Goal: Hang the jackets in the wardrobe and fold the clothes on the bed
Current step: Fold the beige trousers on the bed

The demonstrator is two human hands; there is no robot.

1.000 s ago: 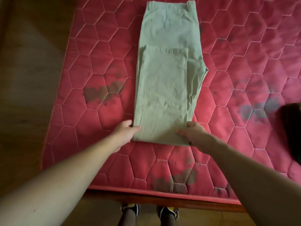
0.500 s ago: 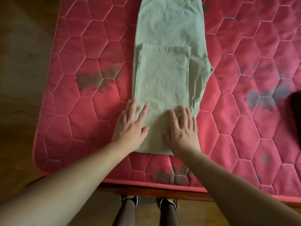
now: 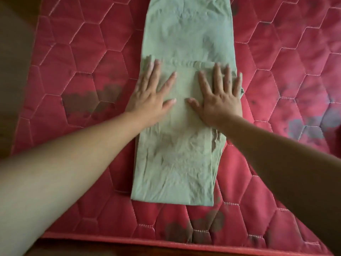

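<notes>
A pair of pale green trousers [image 3: 175, 163] is laid lengthwise on the red quilted mattress [image 3: 88, 56] of the bed, the legs folded back over the upper part. The folded hem edge is seen just at the fingertips. Both hands are spread flat on the fabric, with nothing gripped: the left hand [image 3: 149, 100] is pressed near the trousers' left edge, the right hand [image 3: 219, 102] near the right edge (thumbs turned towards each other, apart). Dark stains [image 3: 83, 102] are seen on the mattress at the left.

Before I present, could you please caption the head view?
Left hand and right hand press flat on folded green trousers atop red mattress.
</notes>
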